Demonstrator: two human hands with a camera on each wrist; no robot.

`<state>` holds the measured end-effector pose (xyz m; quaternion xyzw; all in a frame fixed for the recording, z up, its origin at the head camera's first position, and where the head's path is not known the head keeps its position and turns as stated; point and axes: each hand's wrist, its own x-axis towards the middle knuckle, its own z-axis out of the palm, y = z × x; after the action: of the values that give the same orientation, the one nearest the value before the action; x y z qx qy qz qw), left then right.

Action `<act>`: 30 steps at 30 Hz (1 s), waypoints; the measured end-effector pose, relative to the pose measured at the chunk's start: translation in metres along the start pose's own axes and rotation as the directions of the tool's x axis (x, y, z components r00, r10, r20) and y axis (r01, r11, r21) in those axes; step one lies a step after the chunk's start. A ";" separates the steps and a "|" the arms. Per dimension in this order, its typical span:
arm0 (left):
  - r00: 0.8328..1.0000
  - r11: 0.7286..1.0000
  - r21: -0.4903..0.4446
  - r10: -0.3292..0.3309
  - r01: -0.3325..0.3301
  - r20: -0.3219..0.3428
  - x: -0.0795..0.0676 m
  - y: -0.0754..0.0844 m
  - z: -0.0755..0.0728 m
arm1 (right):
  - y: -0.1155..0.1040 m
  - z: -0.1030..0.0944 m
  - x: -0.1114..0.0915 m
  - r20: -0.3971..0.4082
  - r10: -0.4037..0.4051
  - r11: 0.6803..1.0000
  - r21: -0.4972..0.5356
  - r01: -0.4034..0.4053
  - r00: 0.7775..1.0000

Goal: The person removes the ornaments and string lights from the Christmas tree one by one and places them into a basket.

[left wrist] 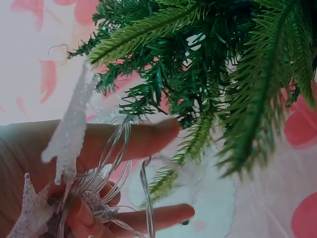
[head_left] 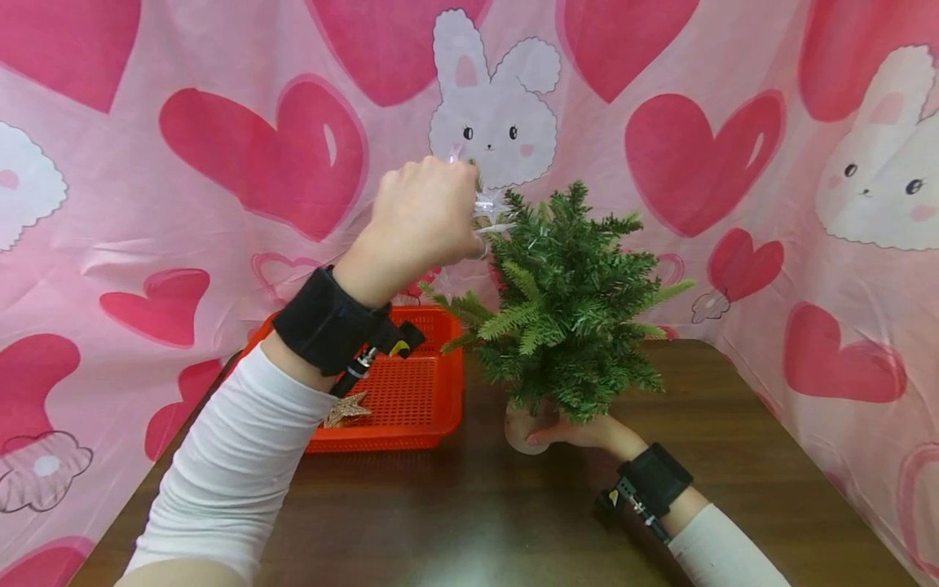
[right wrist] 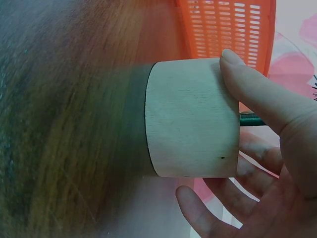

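A small artificial Christmas tree [head_left: 579, 306] with a pale round base [right wrist: 193, 119] stands right of centre in the head view. My right hand [head_left: 583, 432] grips the base low down, the thumb over its upper edge and the fingers round the side. Up beside the treetop, my left hand [head_left: 425, 208] holds a bundle of clear-wired string lights [left wrist: 101, 191]. Clear star-shaped pieces [left wrist: 69, 126] dangle from the wires in the left wrist view. One looped strand reaches the branches, with the left fingertips close to the needles. The palm partly hides the bundle.
An orange-red plastic basket [head_left: 453, 383] sits left of the tree, partly behind my left arm. A glittery gold star [head_left: 348, 409] lies in it. The brown wooden table [head_left: 469, 522] extends beneath, and a pink heart-and-rabbit cloth [head_left: 396, 73] hangs behind and at the sides.
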<state>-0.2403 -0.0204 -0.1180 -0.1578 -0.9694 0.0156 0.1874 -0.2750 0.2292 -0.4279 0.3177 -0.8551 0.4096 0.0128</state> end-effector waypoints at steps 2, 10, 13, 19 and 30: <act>1.000 1.000 -0.019 0.005 -0.005 0.004 0.003 -0.002 0.004 | 0.000 0.000 0.000 -0.001 -0.012 1.000 -0.003 0.012 1.000; 0.999 0.995 -0.097 -0.009 0.005 -0.039 0.007 -0.007 0.014 | -0.001 0.001 0.000 -0.006 -0.023 1.000 -0.006 0.023 1.000; 0.998 0.993 -0.116 -0.016 0.009 -0.060 0.008 -0.007 0.014 | 0.001 0.001 0.000 -0.010 -0.026 1.000 0.000 0.026 1.000; 0.995 0.990 -0.138 -0.020 0.006 -0.098 0.007 -0.008 0.011 | -0.001 0.001 -0.004 -0.023 0.022 0.999 0.046 -0.021 0.999; 0.995 0.941 -0.334 0.033 -0.064 -0.098 0.006 -0.010 0.002 | -0.001 0.000 -0.004 -0.014 0.039 0.999 -0.008 -0.040 0.999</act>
<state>-0.2497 -0.0282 -0.1164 -0.2118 -0.9442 -0.1525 0.2010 -0.2708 0.2310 -0.4284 0.2978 -0.8628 0.4083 0.0119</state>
